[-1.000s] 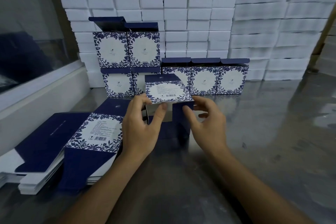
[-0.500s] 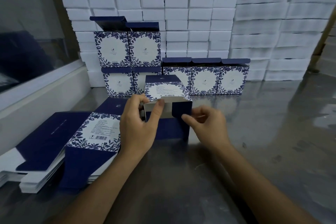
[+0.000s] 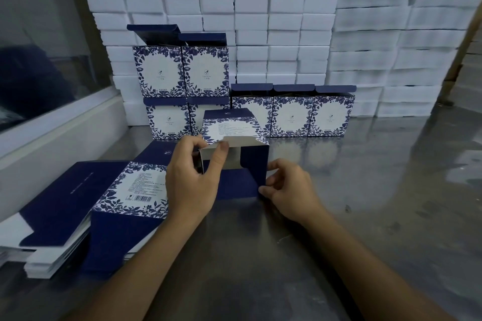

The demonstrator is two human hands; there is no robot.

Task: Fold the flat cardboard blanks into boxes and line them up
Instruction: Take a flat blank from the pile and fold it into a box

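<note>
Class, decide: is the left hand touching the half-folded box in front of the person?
Touching. The head view shows the left hand pinching a side flap of the half-folded box between thumb and fingers.

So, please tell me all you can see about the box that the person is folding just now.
The half-folded box looks like thin printed cardboard: dark blue panels, a white top face with small text and a blue leaf border, pale grey inside. It lies on its side on the metal table, its open end facing the person, the flaps not yet closed. The left hand pinches the left side flap; the right hand pinches the lower right corner, by the long blue flap lying on the table.
</note>
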